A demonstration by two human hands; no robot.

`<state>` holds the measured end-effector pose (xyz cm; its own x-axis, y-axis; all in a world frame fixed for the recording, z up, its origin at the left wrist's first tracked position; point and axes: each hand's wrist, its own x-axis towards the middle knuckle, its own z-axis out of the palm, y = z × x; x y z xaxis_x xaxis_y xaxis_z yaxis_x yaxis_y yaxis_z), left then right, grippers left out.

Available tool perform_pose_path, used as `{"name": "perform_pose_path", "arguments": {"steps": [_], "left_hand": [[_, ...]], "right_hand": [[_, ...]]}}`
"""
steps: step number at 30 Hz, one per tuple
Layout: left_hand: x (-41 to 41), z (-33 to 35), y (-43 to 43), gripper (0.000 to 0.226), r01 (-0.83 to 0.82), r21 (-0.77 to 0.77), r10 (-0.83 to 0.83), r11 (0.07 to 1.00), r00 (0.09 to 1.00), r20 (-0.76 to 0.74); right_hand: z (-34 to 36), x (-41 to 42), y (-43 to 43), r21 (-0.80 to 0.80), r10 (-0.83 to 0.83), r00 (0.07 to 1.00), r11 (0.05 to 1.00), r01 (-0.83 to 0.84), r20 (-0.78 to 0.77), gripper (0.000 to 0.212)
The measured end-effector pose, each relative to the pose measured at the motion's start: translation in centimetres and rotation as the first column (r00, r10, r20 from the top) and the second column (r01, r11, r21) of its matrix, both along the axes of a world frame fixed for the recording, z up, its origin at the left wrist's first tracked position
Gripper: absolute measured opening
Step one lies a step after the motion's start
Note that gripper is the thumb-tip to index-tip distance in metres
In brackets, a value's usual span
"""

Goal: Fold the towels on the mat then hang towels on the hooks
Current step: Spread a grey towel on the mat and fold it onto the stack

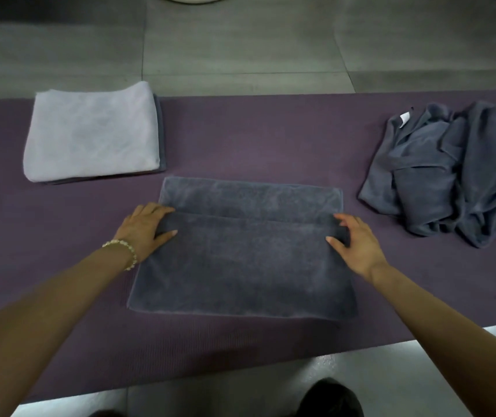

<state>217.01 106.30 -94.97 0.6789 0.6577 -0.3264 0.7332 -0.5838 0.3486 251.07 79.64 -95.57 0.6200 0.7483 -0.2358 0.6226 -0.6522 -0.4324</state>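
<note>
A dark grey towel (240, 260) lies flat mid-mat (240, 136), its near edge folded partway over. A folded lilac towel (90, 130) tops what seems another grey one at left; crumpled grey towels (457, 173) lie right.

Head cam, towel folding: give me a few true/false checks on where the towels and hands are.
1. Both hands grip the grey towel at the mat's middle. True: left hand and right hand hold its folded edge.
2. The lilac towel lies crumpled. False: it is folded flat, on top of a dark towel.
3. A crumpled grey pile sits to the right. True.
4. The left wrist is bare. False: it wears a beaded bracelet.
5. The mat is green. False: it is purple.
</note>
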Motion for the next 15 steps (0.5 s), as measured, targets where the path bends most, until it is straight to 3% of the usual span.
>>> {"name": "perform_pose_path", "arguments": {"steps": [3, 5, 7, 9, 12, 15], "left_hand": [[-0.5, 0.6, 1.2, 0.029, -0.065, -0.027, 0.066, 0.998, 0.997, 0.041], [-1.1, 1.4, 1.5, 0.016, -0.198, -0.230, 0.228, 0.953, 0.967, 0.112], [-1.6, 2.0, 1.5, 0.013, -0.323, -0.490, 0.447, 0.810, 0.880, 0.159], [-1.8, 2.3, 1.4, 0.013, -0.364, -0.640, 0.603, 0.677, 0.773, 0.198], [-0.7, 2.3, 2.1, 0.021, -0.409, -0.694, 0.739, 0.592, 0.619, 0.266], [1.5, 1.9, 3.9, 0.024, -0.459, -0.684, 0.793, 0.567, 0.527, 0.304]], "right_hand": [[-0.5, 1.5, -0.4, -0.009, -0.111, 0.993, 0.994, 0.111, -0.035, 0.026], [0.1, 1.3, -1.0, 0.130, -0.243, 0.943, 0.952, 0.277, -0.229, 0.014], [1.2, 0.5, -1.4, 0.230, -0.314, 0.787, 0.841, 0.490, -0.530, 0.011], [2.0, 0.2, -1.5, 0.211, -0.282, 0.606, 0.761, 0.613, -0.744, 0.020], [2.7, 1.2, -0.1, 0.195, -0.283, 0.511, 0.693, 0.694, -0.812, 0.048], [3.0, 2.8, 2.5, 0.220, -0.333, 0.533, 0.651, 0.727, -0.778, 0.023]]}}
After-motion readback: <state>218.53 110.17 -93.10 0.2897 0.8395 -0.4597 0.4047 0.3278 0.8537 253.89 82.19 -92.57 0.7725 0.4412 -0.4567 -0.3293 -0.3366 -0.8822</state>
